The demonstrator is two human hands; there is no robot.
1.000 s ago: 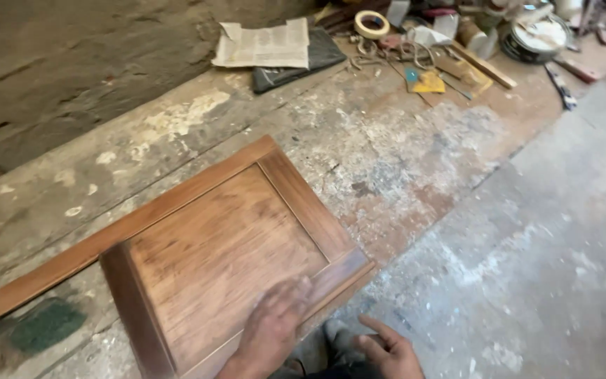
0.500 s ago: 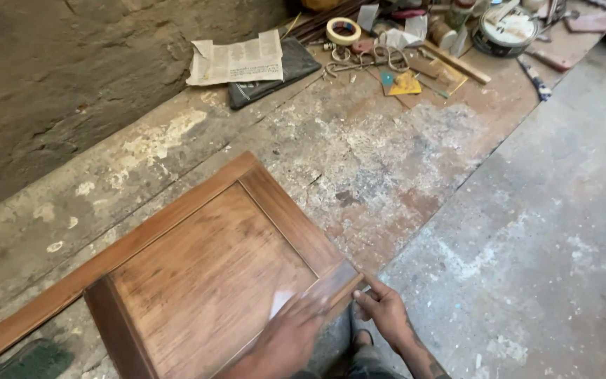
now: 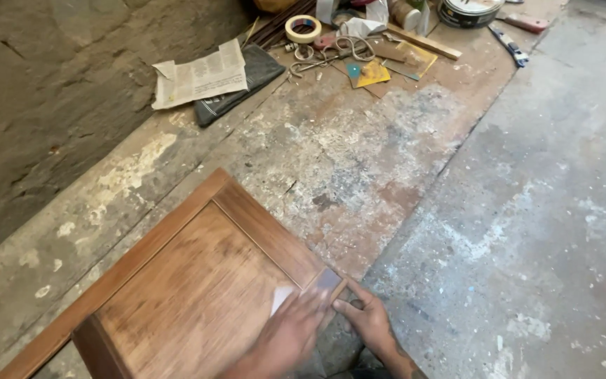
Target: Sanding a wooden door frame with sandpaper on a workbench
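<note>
A brown wooden framed panel (image 3: pixel 198 295) lies flat on the stained floor, at the lower left of the head view. My left hand (image 3: pixel 285 337), blurred by motion, presses a pale grey sheet that looks like sandpaper (image 3: pixel 325 282) onto the panel's right rail near the corner. My right hand (image 3: pixel 367 321) is just right of it, with thumb and fingers gripping the panel's near right corner. Both forearms enter from the bottom edge.
A rough stone wall (image 3: pixel 43 105) runs along the left. At the far end lie a newspaper (image 3: pixel 201 74) on a dark pad (image 3: pixel 247 77), a tape roll (image 3: pixel 303 28), scissors (image 3: pixel 334 52), a yellow scrap (image 3: pixel 374 73), a wooden stick (image 3: pixel 422 42), a tin (image 3: pixel 468 10) and a knife (image 3: pixel 510 45).
My left hand has slid with the sheet from the panel's middle to its right rail near the corner. My right hand has moved up to the corner. The view has tilted down.
</note>
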